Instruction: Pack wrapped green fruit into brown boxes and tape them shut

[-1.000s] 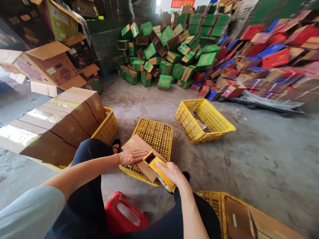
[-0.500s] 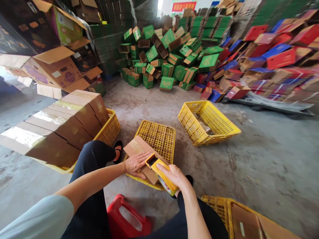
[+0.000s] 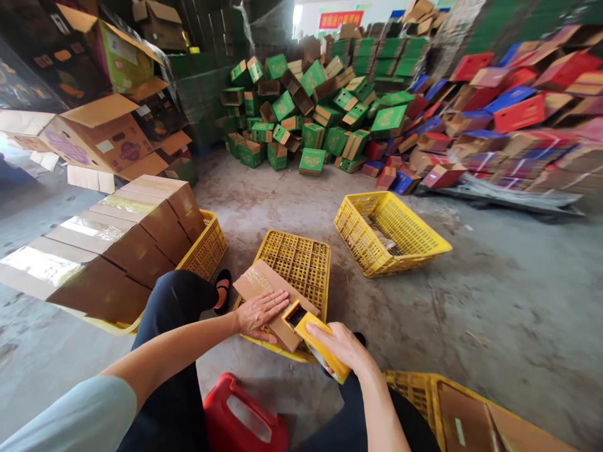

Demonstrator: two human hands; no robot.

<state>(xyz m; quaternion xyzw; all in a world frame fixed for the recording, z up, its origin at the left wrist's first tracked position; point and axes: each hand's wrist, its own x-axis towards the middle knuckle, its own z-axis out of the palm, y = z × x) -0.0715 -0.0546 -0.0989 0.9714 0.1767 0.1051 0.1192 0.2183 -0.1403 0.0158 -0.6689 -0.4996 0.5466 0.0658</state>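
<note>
A flat brown cardboard box point(image 3: 260, 276) lies aslant on an upturned yellow crate point(image 3: 311, 263), with a strip of clear tape on its far end. My left hand point(image 3: 262, 314) rests flat on the box, fingers stretched out. In my right hand point(image 3: 340, 342) is a yellow tape dispenser point(image 3: 315, 331), gripped from above. Its head lies over the near end of the box, just right of my left fingertips. Whether it touches the cardboard I cannot tell. Part of the tape roll is hidden by my fingers.
On the left, several taped cardboard boxes point(image 3: 108, 232) fill a yellow crate point(image 3: 207, 245). Another yellow crate point(image 3: 400, 229) stands ahead to the right. A crate with flat cardboard point(image 3: 471, 402) is at lower right. Between my legs stands a red jug point(image 3: 245, 414). Piled green boxes point(image 3: 301, 119) lie farther back.
The tape dispenser in my right hand has moved a little right and toward me, away from my left fingers. My left hand stays pressed on the box.
</note>
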